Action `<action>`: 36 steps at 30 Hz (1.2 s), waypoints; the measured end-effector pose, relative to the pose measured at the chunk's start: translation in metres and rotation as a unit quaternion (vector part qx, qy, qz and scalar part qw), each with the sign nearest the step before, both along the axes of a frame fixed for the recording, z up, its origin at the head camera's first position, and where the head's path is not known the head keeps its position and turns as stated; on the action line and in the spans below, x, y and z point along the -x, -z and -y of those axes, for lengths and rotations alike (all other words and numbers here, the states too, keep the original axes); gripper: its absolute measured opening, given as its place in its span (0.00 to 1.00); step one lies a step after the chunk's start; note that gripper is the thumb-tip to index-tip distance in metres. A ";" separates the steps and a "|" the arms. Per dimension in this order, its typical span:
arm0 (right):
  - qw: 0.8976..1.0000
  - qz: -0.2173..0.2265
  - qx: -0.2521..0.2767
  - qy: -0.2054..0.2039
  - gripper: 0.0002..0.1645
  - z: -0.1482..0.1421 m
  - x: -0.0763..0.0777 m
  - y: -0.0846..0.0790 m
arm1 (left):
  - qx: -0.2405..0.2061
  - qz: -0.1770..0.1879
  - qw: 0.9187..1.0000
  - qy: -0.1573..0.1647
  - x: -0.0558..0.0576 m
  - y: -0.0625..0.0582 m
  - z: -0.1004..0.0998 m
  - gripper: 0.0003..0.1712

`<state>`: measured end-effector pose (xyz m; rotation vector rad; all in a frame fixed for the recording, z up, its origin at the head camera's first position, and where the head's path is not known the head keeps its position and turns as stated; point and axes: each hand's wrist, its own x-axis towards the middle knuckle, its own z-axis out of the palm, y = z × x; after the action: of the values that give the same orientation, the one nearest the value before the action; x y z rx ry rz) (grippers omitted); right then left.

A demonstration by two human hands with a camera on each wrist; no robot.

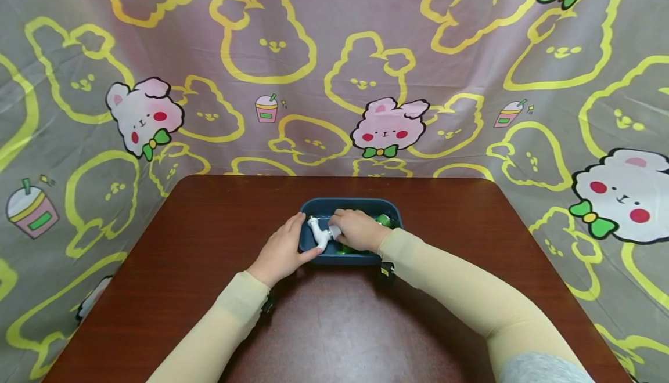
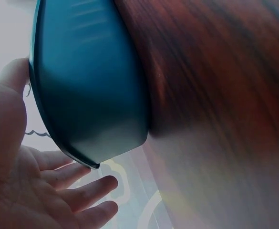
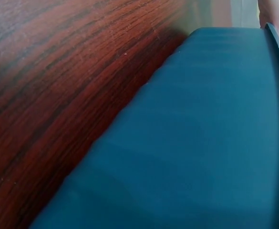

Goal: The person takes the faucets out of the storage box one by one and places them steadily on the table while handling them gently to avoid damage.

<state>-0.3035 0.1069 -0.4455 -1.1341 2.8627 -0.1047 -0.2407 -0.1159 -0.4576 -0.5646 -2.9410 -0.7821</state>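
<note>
A dark blue plastic bin stands on the table, seen from its outer wall in both wrist views. Inside it, at the left end, lies a white tap with a grey end piece. My right hand reaches into the bin and grips the tap at that grey end, its fingertips partly hidden. At the bin's left end rests my left hand, with the thumb at the front rim and the fingers fairly straight along the left side. Green items lie in the bin, partly covered by the right hand.
The brown wooden table has its back edge just beyond the bin. A curtain printed with rabbits and cups hangs around the table. Small black wrist cameras sit under both sleeves, close to the bin's front.
</note>
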 end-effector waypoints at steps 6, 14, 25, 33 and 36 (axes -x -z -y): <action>1.000 0.015 0.007 0.000 0.22 -0.001 0.001 -0.002 | 0.000 0.004 1.000 -0.002 0.000 -0.001 0.000 0.56; 0.999 0.032 0.020 -0.011 0.22 -0.003 0.002 -0.005 | -0.002 0.001 1.000 -0.001 0.001 0.000 0.000 0.55; 0.995 0.071 0.065 -0.015 0.22 -0.007 0.001 -0.008 | 0.002 -0.002 1.000 0.001 0.001 0.000 0.000 0.55; 0.993 0.089 0.078 -0.002 0.23 -0.008 -0.001 -0.007 | 0.007 -0.006 1.000 0.003 0.001 0.001 0.000 0.56; 0.992 0.095 0.082 0.006 0.23 -0.008 -0.001 -0.008 | 0.007 -0.005 1.000 0.003 0.001 0.001 0.000 0.56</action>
<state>-0.3021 0.1151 -0.4376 -1.0687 2.7319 -0.4325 -0.2415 -0.1160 -0.4582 -0.5766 -2.9385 -0.7584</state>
